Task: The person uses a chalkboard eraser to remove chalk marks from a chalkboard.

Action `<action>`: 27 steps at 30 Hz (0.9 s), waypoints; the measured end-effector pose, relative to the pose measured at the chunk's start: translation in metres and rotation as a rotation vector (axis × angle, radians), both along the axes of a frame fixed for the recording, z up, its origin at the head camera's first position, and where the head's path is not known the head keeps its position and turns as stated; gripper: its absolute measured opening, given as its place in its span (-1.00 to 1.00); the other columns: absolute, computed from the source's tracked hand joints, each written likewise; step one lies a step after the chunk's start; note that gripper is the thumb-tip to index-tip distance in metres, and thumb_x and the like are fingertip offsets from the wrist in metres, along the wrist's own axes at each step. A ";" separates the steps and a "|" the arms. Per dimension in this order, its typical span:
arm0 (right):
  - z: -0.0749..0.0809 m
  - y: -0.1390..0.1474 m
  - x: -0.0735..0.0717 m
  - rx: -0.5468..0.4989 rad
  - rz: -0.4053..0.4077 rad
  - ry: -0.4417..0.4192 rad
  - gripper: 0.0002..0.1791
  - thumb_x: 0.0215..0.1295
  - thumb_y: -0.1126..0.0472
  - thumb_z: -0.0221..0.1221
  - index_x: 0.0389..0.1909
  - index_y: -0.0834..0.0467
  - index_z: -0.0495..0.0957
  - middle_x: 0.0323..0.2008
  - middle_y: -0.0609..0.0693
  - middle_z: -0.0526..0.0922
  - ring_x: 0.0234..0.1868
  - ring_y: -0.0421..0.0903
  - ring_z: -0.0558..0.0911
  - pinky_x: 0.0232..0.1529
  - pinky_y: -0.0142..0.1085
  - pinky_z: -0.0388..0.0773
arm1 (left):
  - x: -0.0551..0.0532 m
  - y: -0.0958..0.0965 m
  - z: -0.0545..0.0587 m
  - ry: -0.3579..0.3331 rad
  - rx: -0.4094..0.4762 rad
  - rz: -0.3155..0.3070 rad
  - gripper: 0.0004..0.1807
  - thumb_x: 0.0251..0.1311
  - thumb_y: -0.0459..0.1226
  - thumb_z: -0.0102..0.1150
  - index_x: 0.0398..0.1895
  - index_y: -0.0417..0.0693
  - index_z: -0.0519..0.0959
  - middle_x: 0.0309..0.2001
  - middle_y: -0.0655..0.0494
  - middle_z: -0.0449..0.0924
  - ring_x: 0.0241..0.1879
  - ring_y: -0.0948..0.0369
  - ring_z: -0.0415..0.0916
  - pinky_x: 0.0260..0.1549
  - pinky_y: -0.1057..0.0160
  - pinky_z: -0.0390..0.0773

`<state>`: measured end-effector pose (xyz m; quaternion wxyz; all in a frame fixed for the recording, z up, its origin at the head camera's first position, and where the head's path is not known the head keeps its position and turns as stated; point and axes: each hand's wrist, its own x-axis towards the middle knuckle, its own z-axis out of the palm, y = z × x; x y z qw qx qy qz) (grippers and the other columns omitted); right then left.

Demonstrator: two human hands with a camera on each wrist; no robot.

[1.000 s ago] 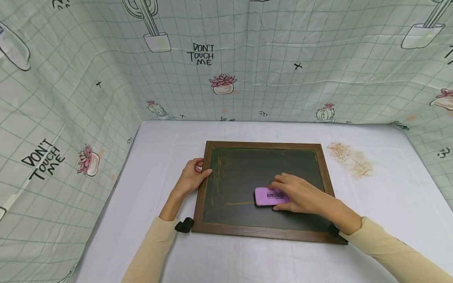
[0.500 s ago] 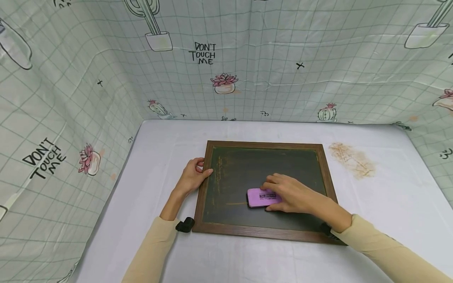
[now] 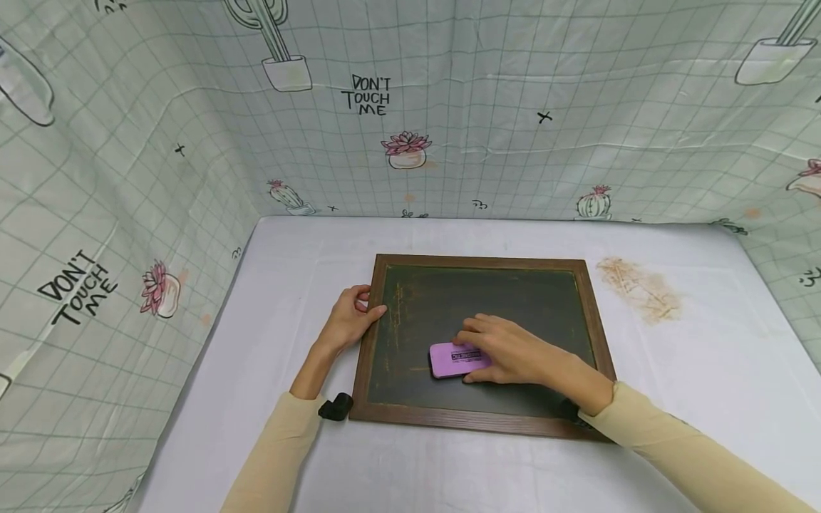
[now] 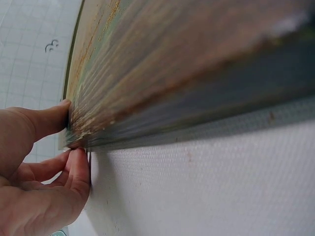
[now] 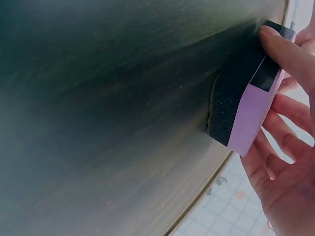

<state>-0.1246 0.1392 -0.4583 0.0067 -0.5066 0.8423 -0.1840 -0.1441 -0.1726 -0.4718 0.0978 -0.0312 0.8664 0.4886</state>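
Note:
A chalkboard (image 3: 500, 299) in a brown wooden frame lies on the white table. My left hand (image 3: 344, 322) grips the left side of that frame, thumb on top and fingers at the outer edge; the left wrist view has the wooden frame (image 4: 162, 64) between thumb and fingers. My right hand (image 3: 513, 350) holds a purple chalkboard eraser (image 3: 449, 360) by its long sides. In the right wrist view the eraser's black felt pad (image 5: 229, 98) faces down against the board. Yellowish chalk marks (image 3: 398, 313) run along the board's left part, and a short line shows just left of the eraser.
A brownish stain (image 3: 641, 288) marks the white tablecloth (image 3: 487, 470) right of the board. A patterned curtain (image 3: 474, 92) with cactus drawings stands behind the table and at both sides. A black wrist device (image 3: 336, 407) sits by the board's lower left corner.
My right hand has slid the eraser leftward across the board, and the horizontal chalk line shows shorter beside it. My left hand stays at the frame.

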 end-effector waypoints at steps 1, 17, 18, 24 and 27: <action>0.000 -0.002 0.000 0.000 0.003 -0.001 -0.42 0.09 -0.08 0.54 0.01 0.20 0.65 -0.12 0.02 0.61 -0.12 -0.05 0.58 0.18 0.04 0.52 | 0.000 0.000 0.000 0.001 0.002 -0.001 -0.35 0.41 -0.32 0.25 0.45 -0.44 0.27 0.14 -0.28 0.37 0.02 -0.06 0.37 0.03 0.02 0.40; -0.001 -0.027 0.001 -0.017 0.037 -0.005 -0.44 0.11 -0.09 0.53 0.01 0.17 0.65 -0.19 -0.04 0.56 -0.20 -0.11 0.48 0.00 -0.13 0.52 | -0.001 0.000 -0.002 0.014 -0.006 0.004 -0.35 0.40 -0.32 0.27 0.42 -0.46 0.28 0.12 -0.28 0.39 -0.01 -0.04 0.38 0.00 0.04 0.42; -0.001 -0.029 0.001 -0.016 0.039 -0.004 -0.44 0.11 -0.09 0.53 0.01 0.16 0.65 -0.20 -0.05 0.56 -0.20 -0.11 0.48 -0.02 -0.14 0.52 | -0.001 0.000 -0.002 0.012 -0.007 0.004 -0.35 0.40 -0.32 0.27 0.43 -0.46 0.28 0.12 -0.28 0.39 -0.01 -0.04 0.38 0.00 0.04 0.42; -0.002 -0.040 0.001 -0.009 0.041 -0.009 -0.45 0.12 -0.11 0.51 0.00 0.15 0.65 -0.21 -0.05 0.55 -0.22 -0.12 0.46 -0.11 -0.21 0.49 | -0.003 0.000 -0.002 0.012 -0.012 -0.003 -0.36 0.40 -0.33 0.27 0.42 -0.46 0.29 0.12 -0.28 0.38 -0.01 -0.05 0.39 0.01 0.04 0.43; 0.000 -0.044 0.002 -0.001 0.033 -0.015 -0.44 0.14 -0.11 0.50 0.02 0.16 0.65 -0.19 -0.04 0.56 -0.22 -0.12 0.45 -0.14 -0.24 0.48 | -0.003 0.000 -0.002 0.019 -0.009 -0.005 -0.36 0.40 -0.34 0.26 0.41 -0.48 0.29 0.10 -0.29 0.38 -0.01 -0.06 0.40 0.00 0.04 0.43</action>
